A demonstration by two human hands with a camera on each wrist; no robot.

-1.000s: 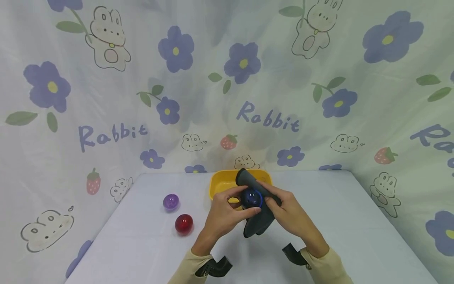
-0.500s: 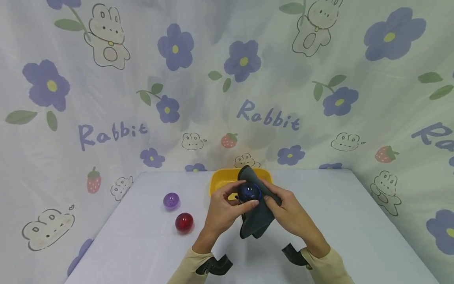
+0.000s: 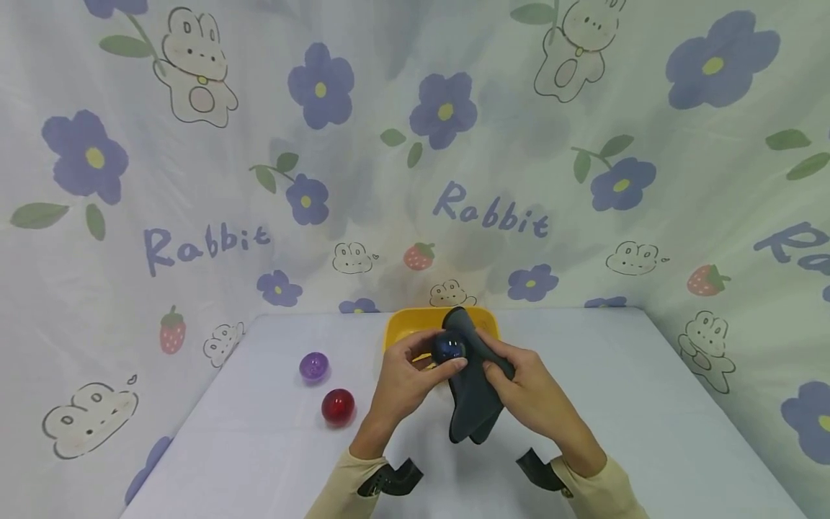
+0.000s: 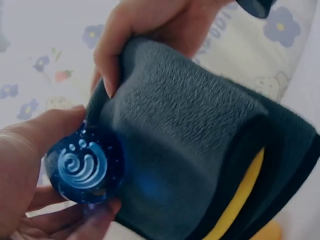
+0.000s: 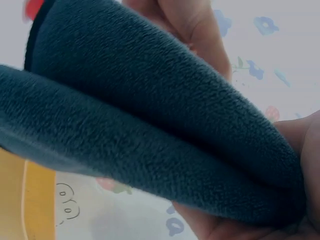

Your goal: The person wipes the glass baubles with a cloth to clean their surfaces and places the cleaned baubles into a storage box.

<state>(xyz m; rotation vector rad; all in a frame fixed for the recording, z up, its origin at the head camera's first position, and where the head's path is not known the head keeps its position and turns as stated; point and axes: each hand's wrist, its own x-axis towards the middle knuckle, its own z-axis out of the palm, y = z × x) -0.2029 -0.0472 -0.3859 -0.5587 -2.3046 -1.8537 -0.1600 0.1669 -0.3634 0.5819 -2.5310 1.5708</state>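
Observation:
Between thumb and fingers, my left hand (image 3: 408, 378) holds a dark blue glossy ball (image 3: 449, 347) above the table. In the left wrist view, pale swirl lines mark this blue ball (image 4: 82, 165). A dark grey-teal cloth (image 3: 476, 393) hangs folded from my right hand (image 3: 528, 386), its thumb and fingers pinching the bunched edge. The cloth lies right alongside the ball's right side. Seen from the right wrist, the fuzzy cloth (image 5: 150, 110) fills most of the view and hides the ball.
Behind the hands stands a yellow basin (image 3: 398, 324), partly covered by them. To the left on the white table (image 3: 246, 447) rest a purple ball (image 3: 314, 367) and a red ball (image 3: 338, 408). A printed curtain (image 3: 376, 166) closes off the back and sides.
My left hand has drawn the blue ball slightly left and up, out from among the cloth's folds. The cloth now hangs more loosely from my right hand, which stays nearly in place.

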